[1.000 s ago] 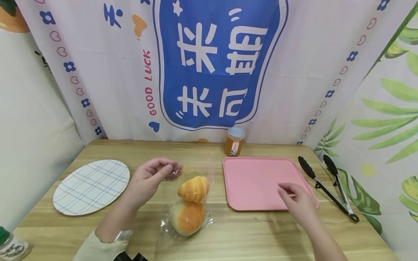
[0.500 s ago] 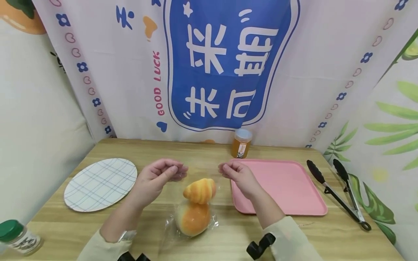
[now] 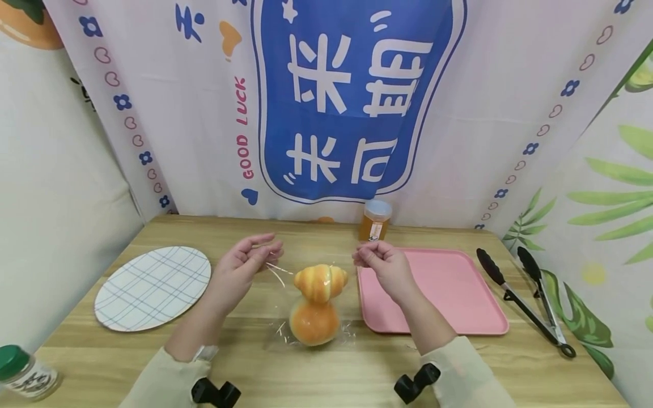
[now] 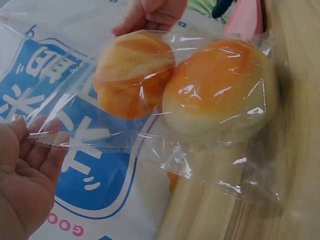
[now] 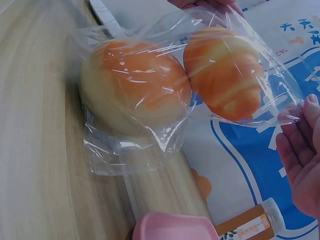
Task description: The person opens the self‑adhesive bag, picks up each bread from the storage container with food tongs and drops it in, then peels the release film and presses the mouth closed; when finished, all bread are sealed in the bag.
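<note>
A clear plastic bag (image 5: 127, 160) holds two breads, a ridged croissant-shaped roll (image 3: 320, 282) above a round bun (image 3: 313, 324). My left hand (image 3: 240, 263) pinches one top corner of the bag between thumb and fingers. At the other top corner, my right hand (image 3: 390, 269) pinches the film, just beyond the near-left part of the pink tray (image 3: 433, 292). The film stretches between both hands, plain in the left wrist view, where the round bun (image 4: 220, 87) sits toward the bag's bottom. In the right wrist view, the roll (image 5: 225, 75) lies closest to the fingertips.
An oval checked plate (image 3: 153, 289) lies at the left. A green-capped shaker jar (image 3: 28, 374) stands at the near left. Black-tipped tongs (image 3: 530, 306) lie right of the tray. Behind the tray is an amber jar (image 3: 375, 222), before a printed cloth (image 3: 204, 141).
My right hand has come left from over the tray to the bag's top corner. The hands have since spread slightly apart, and the bagged breads have shifted right and turned.
</note>
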`<state>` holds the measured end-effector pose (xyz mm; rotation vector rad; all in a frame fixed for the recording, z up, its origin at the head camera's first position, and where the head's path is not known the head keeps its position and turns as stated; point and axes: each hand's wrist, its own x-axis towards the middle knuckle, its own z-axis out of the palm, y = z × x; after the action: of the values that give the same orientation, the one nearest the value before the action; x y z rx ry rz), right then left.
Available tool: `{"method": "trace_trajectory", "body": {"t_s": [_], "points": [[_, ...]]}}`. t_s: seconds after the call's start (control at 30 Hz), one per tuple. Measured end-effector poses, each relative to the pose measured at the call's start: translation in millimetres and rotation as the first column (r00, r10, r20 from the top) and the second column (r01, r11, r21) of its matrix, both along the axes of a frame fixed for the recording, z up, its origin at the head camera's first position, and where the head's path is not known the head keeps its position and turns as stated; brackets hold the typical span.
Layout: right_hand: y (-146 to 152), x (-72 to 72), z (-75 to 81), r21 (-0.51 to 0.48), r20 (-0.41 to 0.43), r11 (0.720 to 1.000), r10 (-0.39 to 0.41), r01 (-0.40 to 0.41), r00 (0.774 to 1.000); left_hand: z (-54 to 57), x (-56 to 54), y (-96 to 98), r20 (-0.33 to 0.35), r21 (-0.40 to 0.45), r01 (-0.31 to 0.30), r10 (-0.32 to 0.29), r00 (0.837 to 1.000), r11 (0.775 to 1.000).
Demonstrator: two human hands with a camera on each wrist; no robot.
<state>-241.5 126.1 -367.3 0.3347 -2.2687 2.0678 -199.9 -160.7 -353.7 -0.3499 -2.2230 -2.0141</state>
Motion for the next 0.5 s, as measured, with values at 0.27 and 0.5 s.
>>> {"method": "trace_trajectory", "body": {"t_s": [0.27,0.5], "points": [[4,-2.9,1.5,-0.001,-0.031,0.999,-0.032,0.032,0.999,-7.2,-20.9,4.4,0.103,0.034,-0.053,0.049,0.993,0.998],[9,-6.3,-1.1,-0.007,-0.031,0.999,-0.047,0.047,0.998,-10.6,-25.5,2.3,0.1,0.074,0.048,-0.056,0.993,0.996]]}}
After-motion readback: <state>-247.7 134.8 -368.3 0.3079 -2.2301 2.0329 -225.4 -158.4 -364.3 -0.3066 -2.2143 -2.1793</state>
